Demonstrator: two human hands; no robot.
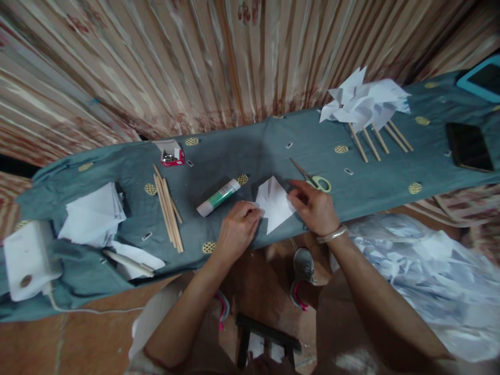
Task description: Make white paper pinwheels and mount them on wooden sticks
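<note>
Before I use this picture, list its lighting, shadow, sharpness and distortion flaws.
In the head view: dim light, darker toward the upper right corner; a soft shadow on the tablecloth beyond the white paper, which stands out bright; print on the green-and-white tube too soft to read; pleats of the curtain fanning outward, possibly lens distortion.

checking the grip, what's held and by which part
The white paper: left hand pinches its left side; right hand touches its right side, grip unclear.
</note>
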